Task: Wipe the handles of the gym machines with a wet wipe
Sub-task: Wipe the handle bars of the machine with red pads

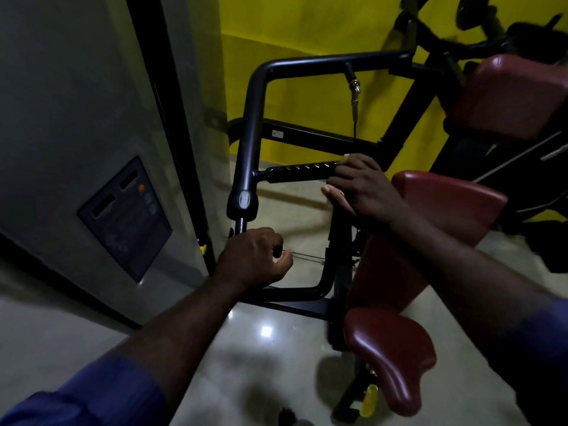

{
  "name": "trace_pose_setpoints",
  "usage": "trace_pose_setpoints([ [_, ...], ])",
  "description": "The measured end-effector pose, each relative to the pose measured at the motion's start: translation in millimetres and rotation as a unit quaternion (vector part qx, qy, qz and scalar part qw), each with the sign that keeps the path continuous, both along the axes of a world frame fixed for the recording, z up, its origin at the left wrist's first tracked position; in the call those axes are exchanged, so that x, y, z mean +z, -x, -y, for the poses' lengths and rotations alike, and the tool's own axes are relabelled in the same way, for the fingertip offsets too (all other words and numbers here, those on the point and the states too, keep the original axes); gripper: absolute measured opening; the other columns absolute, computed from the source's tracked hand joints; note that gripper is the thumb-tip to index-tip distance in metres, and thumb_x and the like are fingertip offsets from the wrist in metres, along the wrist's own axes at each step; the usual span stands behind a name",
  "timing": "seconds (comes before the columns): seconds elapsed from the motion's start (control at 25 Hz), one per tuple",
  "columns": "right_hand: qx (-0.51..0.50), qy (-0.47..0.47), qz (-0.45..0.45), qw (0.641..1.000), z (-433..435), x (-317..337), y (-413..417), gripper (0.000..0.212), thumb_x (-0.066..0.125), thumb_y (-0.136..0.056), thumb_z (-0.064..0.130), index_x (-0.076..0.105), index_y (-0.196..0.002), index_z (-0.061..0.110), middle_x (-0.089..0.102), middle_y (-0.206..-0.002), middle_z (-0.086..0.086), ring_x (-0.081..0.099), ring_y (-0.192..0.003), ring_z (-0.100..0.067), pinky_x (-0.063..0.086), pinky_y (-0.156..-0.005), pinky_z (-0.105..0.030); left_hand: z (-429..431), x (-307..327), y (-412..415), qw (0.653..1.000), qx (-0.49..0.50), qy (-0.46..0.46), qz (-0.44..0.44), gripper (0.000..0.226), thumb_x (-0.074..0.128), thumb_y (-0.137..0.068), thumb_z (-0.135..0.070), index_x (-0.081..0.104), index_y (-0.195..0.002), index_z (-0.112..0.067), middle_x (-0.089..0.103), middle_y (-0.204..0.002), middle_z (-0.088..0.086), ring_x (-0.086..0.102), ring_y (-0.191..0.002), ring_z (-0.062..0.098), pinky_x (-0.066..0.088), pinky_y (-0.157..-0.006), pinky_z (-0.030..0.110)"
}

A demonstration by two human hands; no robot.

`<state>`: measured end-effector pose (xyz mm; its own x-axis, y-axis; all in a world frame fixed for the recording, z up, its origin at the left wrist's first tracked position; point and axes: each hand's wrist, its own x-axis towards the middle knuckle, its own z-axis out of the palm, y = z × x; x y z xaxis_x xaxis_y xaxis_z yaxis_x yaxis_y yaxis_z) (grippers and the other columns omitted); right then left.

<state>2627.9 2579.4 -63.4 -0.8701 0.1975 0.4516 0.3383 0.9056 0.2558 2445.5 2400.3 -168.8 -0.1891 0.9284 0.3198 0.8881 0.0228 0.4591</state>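
1. Handle: a black ribbed grip on the gym machine. Its long axis runs crosswise, rising slightly to the right. Its left end joins the upright tube of the frame, and its right end points at the red back pad.
2. Nearest, two blue sleeves sit at the bottom corners, with bare forearms reaching forward.
3. The dark red seat lies low at the right, narrow end toward the camera. A yellow knob shows under it, above the shiny pale floor.
4. The left hand is at the lower left corner of the frame, fingers curled and thumb against the forefinger. The thin lower bar passes behind it, and I cannot tell whether the hand closes round that bar.
5. The right hand is wrapped over the right end of the handle, fingers curled on top and thumb below. A small pale scrap at the fingertips may be the wet wipe, but it is too small to be sure.
6. To the left stands a grey casing with a dark control panel.
7. Farther on, a cable with a metal clip hangs from the top bar of the frame.
8. A second red pad sits at the upper right, with the yellow wall behind.
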Motion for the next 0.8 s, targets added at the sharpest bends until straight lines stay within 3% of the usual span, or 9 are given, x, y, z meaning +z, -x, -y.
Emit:
trace_pose_setpoints([
  [0.12,0.009,0.017,0.006,1.0,50,-39,-17,0.035,0.048,-0.107,0.033,0.067,-0.085,0.014,0.061,-0.085,-0.005,0.06,-0.1,-0.03,0.034,-0.115,-0.046,0,-1,1,1.0,-0.001,-0.009,0.005,0.036,0.051,-0.08,-0.053,0.059,-0.064,-0.022,0.06,-0.07,-0.007,0.061,-0.066,0.017,0.045,-0.057,0.028],
  [0.28,0.138,-0.033,0.145,0.979,62,-38,-32,0.031,0.049,-0.107,0.037,0.065,-0.087,0.019,0.063,-0.087,-0.002,0.065,-0.1,-0.027,0.044,-0.108,-0.041,0,-3,2,1.0,-0.012,-0.015,-0.001,0.037,0.053,-0.081,-0.052,0.061,-0.065,-0.02,0.06,-0.07,-0.006,0.061,-0.067,0.018,0.046,-0.059,0.028],
  [0.44,0.051,-0.007,0.061,0.997,-4,6,2,0.042,0.04,-0.11,0.034,0.065,-0.084,0.014,0.062,-0.081,-0.005,0.056,-0.082,-0.029,0.048,-0.086,-0.043,-1,-1,2,1.0,-0.006,-0.006,-0.001,0.04,0.049,-0.08,-0.054,0.062,-0.065,-0.019,0.061,-0.071,-0.005,0.062,-0.067,0.019,0.05,-0.061,0.03],
  [0.56,0.004,0.194,-0.086,0.977,-16,3,9,0.048,0.036,-0.111,0.035,0.065,-0.079,0.014,0.059,-0.075,-0.002,0.048,-0.071,-0.024,0.044,-0.068,-0.045,-4,-2,1,1.0,0.0,-0.003,-0.009,0.039,0.049,-0.08,-0.055,0.061,-0.065,-0.021,0.062,-0.072,-0.006,0.063,-0.069,0.019,0.049,-0.061,0.03],
  [0.6,-0.009,0.294,-0.174,0.94,-11,-3,12,0.047,0.037,-0.111,0.034,0.065,-0.078,0.015,0.06,-0.073,0.0,0.053,-0.07,-0.022,0.046,-0.066,-0.045,-5,-2,2,1.0,0.003,0.003,-0.013,0.038,0.05,-0.079,-0.055,0.061,-0.065,-0.022,0.062,-0.072,-0.006,0.063,-0.069,0.018,0.048,-0.061,0.029],
  [0.64,-0.026,0.404,-0.273,0.873,-3,-8,19,0.047,0.037,-0.112,0.032,0.065,-0.078,0.015,0.062,-0.072,0.002,0.059,-0.068,-0.02,0.051,-0.064,-0.046,-5,-3,2,1.0,0.008,0.008,-0.019,0.037,0.051,-0.079,-0.055,0.061,-0.065,-0.022,0.061,-0.071,-0.007,0.062,-0.068,0.018,0.047,-0.061,0.029],
  [0.72,-0.047,0.583,-0.432,0.687,11,-12,32,0.047,0.035,-0.113,0.033,0.063,-0.082,0.012,0.063,-0.07,0.0,0.062,-0.061,-0.016,0.06,-0.063,-0.043,-5,-3,1,0.999,0.02,0.01,-0.028,0.036,0.053,-0.079,-0.055,0.06,-0.064,-0.023,0.057,-0.069,-0.01,0.06,-0.065,0.017,0.046,-0.059,0.028],
  [0.8,-0.042,0.666,-0.525,0.528,17,-15,36,0.047,0.036,-0.113,0.034,0.063,-0.087,0.006,0.063,-0.072,-0.009,0.061,-0.057,-0.016,0.061,-0.065,-0.041,-5,-2,-1,0.999,0.026,-0.003,-0.035,0.035,0.055,-0.08,-0.053,0.059,-0.064,-0.023,0.054,-0.067,-0.011,0.057,-0.061,0.016,0.042,-0.057,0.026],
])
